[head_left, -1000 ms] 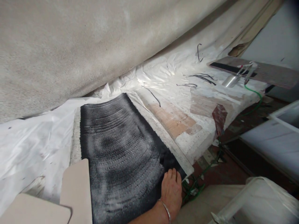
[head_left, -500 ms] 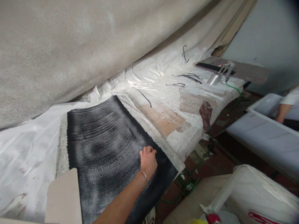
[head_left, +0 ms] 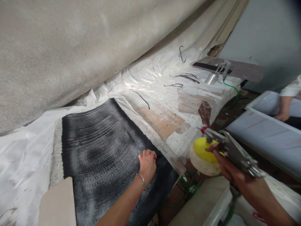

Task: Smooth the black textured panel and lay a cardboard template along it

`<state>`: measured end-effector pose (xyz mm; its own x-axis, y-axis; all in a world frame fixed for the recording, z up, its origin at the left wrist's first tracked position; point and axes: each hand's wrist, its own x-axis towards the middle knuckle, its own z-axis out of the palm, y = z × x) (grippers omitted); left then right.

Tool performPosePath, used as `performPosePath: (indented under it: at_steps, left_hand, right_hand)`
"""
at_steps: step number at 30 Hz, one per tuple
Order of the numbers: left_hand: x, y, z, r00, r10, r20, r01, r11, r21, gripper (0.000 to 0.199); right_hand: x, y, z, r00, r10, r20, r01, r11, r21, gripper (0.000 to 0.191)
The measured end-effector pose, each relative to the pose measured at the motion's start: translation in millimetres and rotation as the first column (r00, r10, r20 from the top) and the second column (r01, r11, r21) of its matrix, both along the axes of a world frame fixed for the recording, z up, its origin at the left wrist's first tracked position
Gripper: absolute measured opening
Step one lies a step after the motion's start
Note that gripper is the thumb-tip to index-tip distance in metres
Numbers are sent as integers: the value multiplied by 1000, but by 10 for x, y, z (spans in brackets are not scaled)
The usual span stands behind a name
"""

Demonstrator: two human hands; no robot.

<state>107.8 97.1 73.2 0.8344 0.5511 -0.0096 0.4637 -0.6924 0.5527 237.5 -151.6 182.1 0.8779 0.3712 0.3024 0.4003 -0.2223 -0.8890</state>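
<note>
The person's right hand (head_left: pixel 227 169), at the near right, is clamped around a silver metal spray gun (head_left: pixel 235 151) with a round pot topped in yellow (head_left: pixel 202 150). Well apart from it, the left hand (head_left: pixel 147 164) rests, fingers curled, on a black ribbed rectangular sheet (head_left: pixel 101 150); I can't tell whether it pinches anything. The sheet lies at the near left of the white-covered surface (head_left: pixel 150 75). At the far right sit a second silver spray gun (head_left: pixel 212 78) and, nearer, a co-worker's hand (head_left: pixel 283 116) at a white tub (head_left: pixel 261 127).
</note>
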Motion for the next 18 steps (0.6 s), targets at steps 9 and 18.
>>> performPosePath:
  at_steps: [9, 18]
  left_hand:
    - [-54, 186, 70, 994, 23, 104, -19, 999, -37, 29]
    - [23, 388, -75, 991, -110, 77, 111, 994, -18, 32]
  right_hand:
    - [1182, 1175, -345, 993, 117, -6, -117, 992, 44, 41]
    - [1276, 997, -806, 988, 96, 121, -107, 991, 84, 42]
